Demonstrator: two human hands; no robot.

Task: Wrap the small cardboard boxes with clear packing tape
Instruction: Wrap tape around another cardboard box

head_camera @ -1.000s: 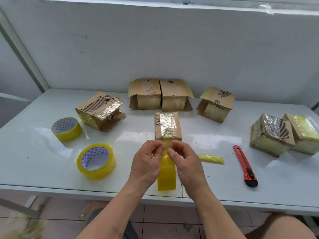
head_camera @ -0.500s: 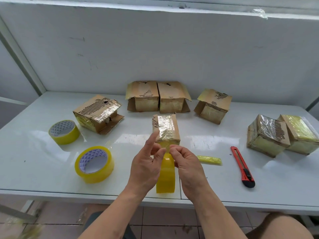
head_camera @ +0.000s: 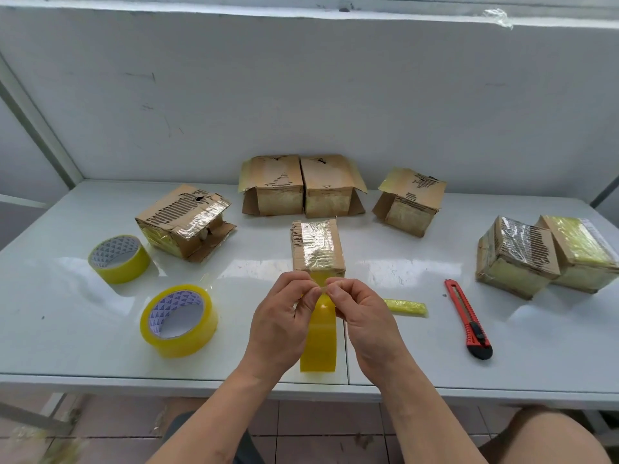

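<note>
Left hand (head_camera: 283,324) and right hand (head_camera: 363,318) both pinch the top of an upright yellow-tinted clear tape roll (head_camera: 318,343) on the white counter (head_camera: 435,356), just before a small tape-covered cardboard box (head_camera: 316,247).

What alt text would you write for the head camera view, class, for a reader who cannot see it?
Two bare hands, left and right, pinch the end of a yellow tape roll standing on edge before a taped cardboard box. On the white table lie six more boxes, two tape rolls on the left and a red utility knife on the right.
</note>
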